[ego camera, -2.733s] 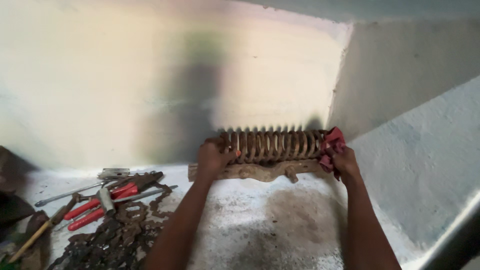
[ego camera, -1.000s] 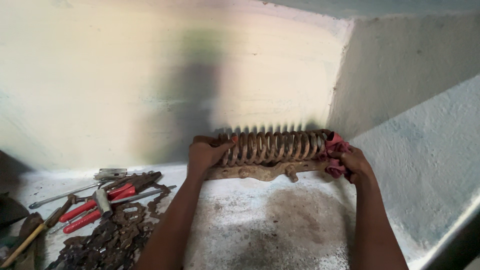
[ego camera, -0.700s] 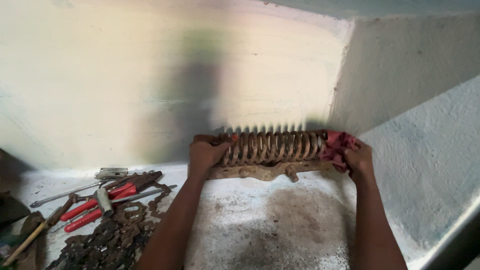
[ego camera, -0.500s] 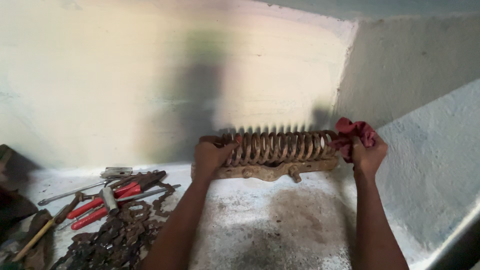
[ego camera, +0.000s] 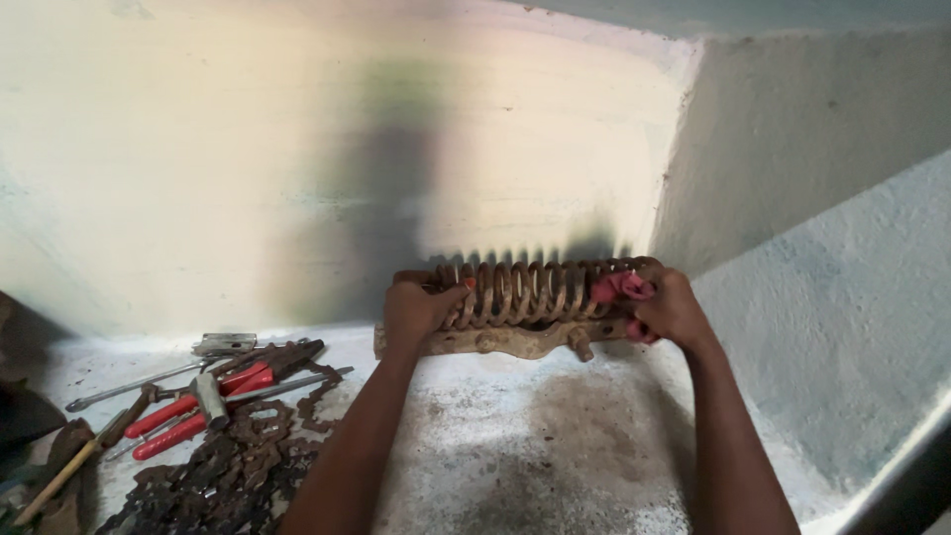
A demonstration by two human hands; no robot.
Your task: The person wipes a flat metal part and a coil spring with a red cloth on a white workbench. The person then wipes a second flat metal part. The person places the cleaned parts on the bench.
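Head view: the rusty spring [ego camera: 535, 292] lies crosswise at the far edge of the desk [ego camera: 515, 446], against the wall [ego camera: 297, 149], resting on a rusty metal bar [ego camera: 495, 342]. Your left hand [ego camera: 416, 312] grips the left end, fingers curled over the coils. Your right hand [ego camera: 674, 307] closes on a red rag [ego camera: 619, 287] pressed to the right end. Judged heavy, stiff and rough with loose rust; hold it at both ends, as you do. On the near left lie red-handled pliers [ego camera: 188, 416] and a rusty chain [ego camera: 228, 471].
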